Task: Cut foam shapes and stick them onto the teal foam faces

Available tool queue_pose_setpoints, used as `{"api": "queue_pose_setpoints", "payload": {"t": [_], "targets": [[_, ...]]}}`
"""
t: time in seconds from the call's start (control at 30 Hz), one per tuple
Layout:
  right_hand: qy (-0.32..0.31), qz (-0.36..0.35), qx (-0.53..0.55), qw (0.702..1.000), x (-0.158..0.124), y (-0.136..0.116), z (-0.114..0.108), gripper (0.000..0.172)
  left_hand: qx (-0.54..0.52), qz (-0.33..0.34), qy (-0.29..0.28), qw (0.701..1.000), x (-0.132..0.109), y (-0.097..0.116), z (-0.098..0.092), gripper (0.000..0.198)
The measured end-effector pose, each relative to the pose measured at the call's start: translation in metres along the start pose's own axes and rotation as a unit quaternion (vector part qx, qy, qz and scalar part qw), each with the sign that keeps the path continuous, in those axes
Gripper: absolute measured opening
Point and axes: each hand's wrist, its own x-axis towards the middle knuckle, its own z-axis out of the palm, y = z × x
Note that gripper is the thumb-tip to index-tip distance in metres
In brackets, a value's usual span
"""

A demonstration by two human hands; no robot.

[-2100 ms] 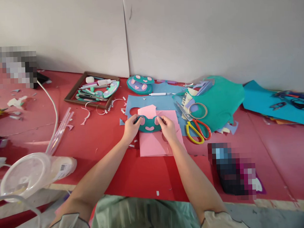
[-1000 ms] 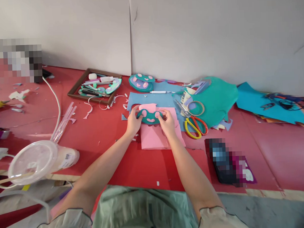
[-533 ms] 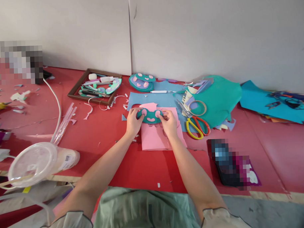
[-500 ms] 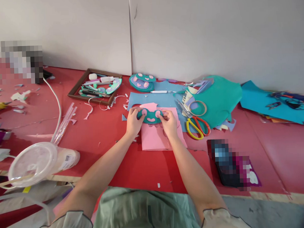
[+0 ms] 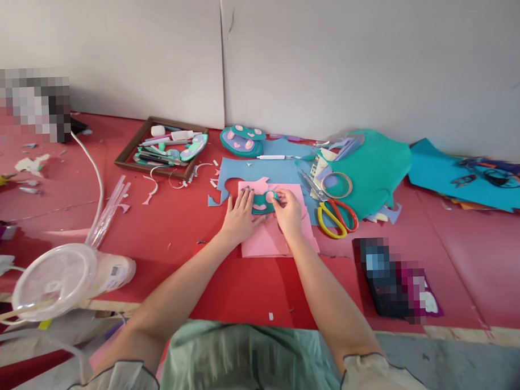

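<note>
A small teal foam shape with pink patches lies on a pink foam sheet on the red mat. My left hand rests flat on the shape's left part, fingers stretched out and spread. My right hand pinches the shape's right end between thumb and fingers. A blue foam sheet with cut-outs lies under and behind the pink one.
Red-and-yellow scissors and a tape ring lie right of my hands, beside a teal sheet. A wooden tray of pens stands at the back left. Finished foam shapes sit by the wall. A clear lidded cup lies at left.
My left hand let go of the teal shape's left end and now lies flat over it with fingers spread. The shape went down onto the pink sheet. My right hand keeps its pinch.
</note>
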Motion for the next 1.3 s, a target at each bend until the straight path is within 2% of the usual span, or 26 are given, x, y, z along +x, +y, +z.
{"api": "queue_pose_setpoints", "payload": {"t": [0.1, 0.17, 0.23, 0.33, 0.53, 0.73, 1.03, 1.3], "targets": [[0.073, -0.076, -0.036, 0.994, -0.001, -0.004, -0.005, 0.015, -0.005, -0.01, -0.011, 1.0, 0.0, 0.001, -0.002, 0.078], [0.076, -0.115, -0.047, 0.989, -0.002, -0.006, -0.007, 0.017, -0.013, -0.01, -0.012, 1.0, 0.0, 0.001, -0.003, 0.076], [0.035, -0.13, -0.056, 0.989, -0.002, -0.006, -0.006, 0.019, -0.018, -0.005, -0.008, 1.0, 0.0, 0.0, -0.002, 0.075], [-0.024, -0.109, -0.054, 0.992, 0.007, -0.007, 0.0, 0.018, -0.024, -0.006, 0.008, 1.0, 0.0, -0.001, 0.002, 0.078], [-0.184, -0.035, -0.025, 0.982, 0.052, -0.021, 0.028, 0.011, -0.027, -0.008, 0.011, 1.0, -0.001, -0.002, 0.004, 0.077], [-0.263, -0.037, -0.042, 0.963, 0.077, -0.023, 0.046, 0.009, -0.03, -0.002, 0.011, 0.999, -0.001, -0.002, 0.003, 0.075], [-0.254, -0.05, -0.052, 0.965, 0.086, -0.007, 0.057, 0.014, -0.032, -0.009, 0.024, 0.999, -0.001, -0.003, 0.007, 0.074], [-0.244, -0.018, 0.048, 0.969, 0.097, -0.016, 0.067, 0.009, -0.032, -0.004, 0.015, 0.999, -0.002, -0.002, 0.005, 0.073]]}}
